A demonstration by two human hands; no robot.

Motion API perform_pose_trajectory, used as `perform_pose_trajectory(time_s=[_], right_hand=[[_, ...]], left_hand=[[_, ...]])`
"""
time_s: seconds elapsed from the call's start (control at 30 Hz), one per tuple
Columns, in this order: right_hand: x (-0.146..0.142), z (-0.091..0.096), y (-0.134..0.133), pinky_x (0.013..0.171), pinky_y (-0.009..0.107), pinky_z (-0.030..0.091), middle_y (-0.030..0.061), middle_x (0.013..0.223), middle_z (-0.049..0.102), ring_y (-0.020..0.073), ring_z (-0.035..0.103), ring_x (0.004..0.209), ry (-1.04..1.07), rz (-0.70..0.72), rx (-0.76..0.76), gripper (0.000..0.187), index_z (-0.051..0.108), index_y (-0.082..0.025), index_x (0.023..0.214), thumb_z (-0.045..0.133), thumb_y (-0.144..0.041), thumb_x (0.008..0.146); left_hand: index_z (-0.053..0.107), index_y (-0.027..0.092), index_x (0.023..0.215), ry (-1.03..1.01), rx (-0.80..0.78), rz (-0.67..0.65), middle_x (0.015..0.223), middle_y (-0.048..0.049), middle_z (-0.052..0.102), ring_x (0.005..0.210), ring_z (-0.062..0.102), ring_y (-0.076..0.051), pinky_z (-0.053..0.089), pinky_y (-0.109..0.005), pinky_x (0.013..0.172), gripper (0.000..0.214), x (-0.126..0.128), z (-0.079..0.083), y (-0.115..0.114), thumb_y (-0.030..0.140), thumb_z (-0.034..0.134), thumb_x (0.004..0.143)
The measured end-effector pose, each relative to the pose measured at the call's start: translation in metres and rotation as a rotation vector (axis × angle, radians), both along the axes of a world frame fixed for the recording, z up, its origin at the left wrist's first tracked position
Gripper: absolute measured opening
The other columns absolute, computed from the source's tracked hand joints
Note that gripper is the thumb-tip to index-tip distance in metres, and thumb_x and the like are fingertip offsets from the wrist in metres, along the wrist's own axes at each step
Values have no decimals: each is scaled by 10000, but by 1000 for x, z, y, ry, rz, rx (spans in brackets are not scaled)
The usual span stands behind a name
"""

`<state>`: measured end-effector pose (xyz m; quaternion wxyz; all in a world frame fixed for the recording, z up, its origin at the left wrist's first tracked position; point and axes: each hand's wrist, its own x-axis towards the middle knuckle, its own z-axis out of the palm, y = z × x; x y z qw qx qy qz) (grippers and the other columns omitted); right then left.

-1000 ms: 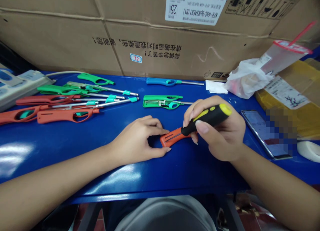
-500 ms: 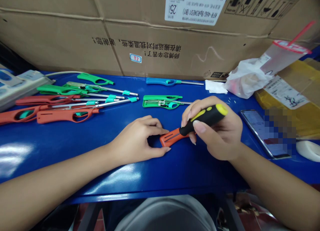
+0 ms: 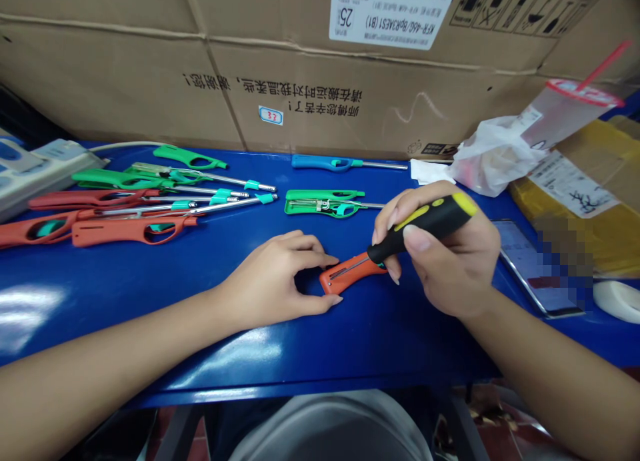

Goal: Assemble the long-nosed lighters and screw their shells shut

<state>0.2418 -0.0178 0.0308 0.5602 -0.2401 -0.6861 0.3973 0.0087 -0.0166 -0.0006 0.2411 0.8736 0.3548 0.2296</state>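
On the blue table lies an orange gas lighter (image 3: 353,274), its handle end toward me. My left hand (image 3: 285,274) pinches that end between thumb and fingers. My right hand (image 3: 450,261) is closed round the black and yellow handle of a screwdriver (image 3: 420,229). The screwdriver's thin shaft slants down over the lighter's slotted handle, its tip near the held end. The far part of the lighter is hidden behind my right hand. Just beyond lies an opened green lighter (image 3: 320,202) with its inner parts showing, its rod running behind my right fingers.
Several red and green lighters and shells (image 3: 135,231) lie at left beside a white power strip (image 3: 50,171). A blue lighter (image 3: 325,162) rests before a large cardboard box (image 3: 280,61). At right are a phone (image 3: 525,268), a white mouse (image 3: 617,300), a bagged drink cup (image 3: 565,118) and a yellow-wrapped parcel (image 3: 600,234).
My right hand has shifted right and slightly up with the screwdriver, pulling its shaft back along the lighter. The left hand and the lighter have hardly moved.
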Motion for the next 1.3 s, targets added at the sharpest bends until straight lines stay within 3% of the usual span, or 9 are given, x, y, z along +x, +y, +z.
perform_pose_trajectory(time_s=[0.17, 0.83, 1.3], right_hand=[[1, 0, 0, 541, 311, 559, 37, 856, 658, 167, 663, 683, -67, 10, 43, 30, 661, -244, 987, 676, -270, 991], [2, -2, 2, 592, 345, 598, 37, 853, 686, 188, 677, 702, -62, -4, 69, 34, 660, -266, 996, 678, -293, 986], [0, 0, 0, 489, 259, 503, 18, 858, 658, 130, 607, 620, -146, 26, 60, 133, 620, -243, 992, 733, -303, 956]], left_hand=[[806, 197, 1142, 5, 11, -7, 1001, -37, 744, 915, 670, -210, 533, -368, 873, 327, 0, 0, 0, 373, 819, 867], [813, 218, 1152, 5, 0, -5, 990, -45, 751, 912, 665, -209, 537, -369, 868, 323, 0, -1, 0, 399, 795, 885], [820, 249, 1122, 7, -10, -11, 988, -39, 753, 919, 666, -212, 536, -370, 876, 267, 0, 0, 1, 379, 790, 890]])
